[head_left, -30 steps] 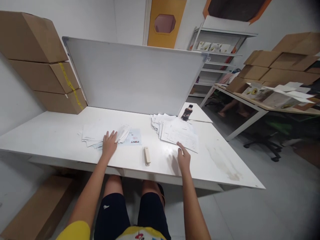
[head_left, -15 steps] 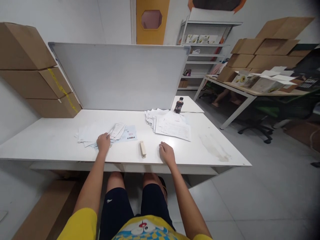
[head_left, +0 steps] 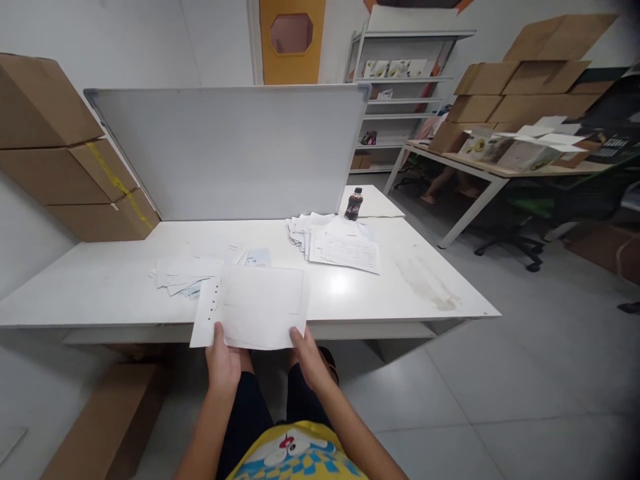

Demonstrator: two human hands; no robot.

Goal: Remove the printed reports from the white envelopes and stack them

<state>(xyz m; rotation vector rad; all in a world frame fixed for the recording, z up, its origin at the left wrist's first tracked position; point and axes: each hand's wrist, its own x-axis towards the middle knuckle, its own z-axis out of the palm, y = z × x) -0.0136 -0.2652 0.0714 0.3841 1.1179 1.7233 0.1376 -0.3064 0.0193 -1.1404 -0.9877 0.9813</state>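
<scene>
From the sheet [head_left: 263, 307], a paper pile [head_left: 184, 271] is found at ten o'clock on the desk [head_left: 103, 280], another pile [head_left: 345, 250] at two.

Ahead of the fingers [head_left: 297, 337]: long white rectangular tabletop [head_left: 110, 280], light glare on it; large grey-framed whiteboard [head_left: 225, 153]; plain off-white wall [head_left: 145, 40]; yellow-orange door [head_left: 293, 70], octagonal window. Far right of fingers: grey metal rack [head_left: 407, 117], white-legged wood-top table [head_left: 450, 160], smooth grey floor [head_left: 425, 400].
</scene>
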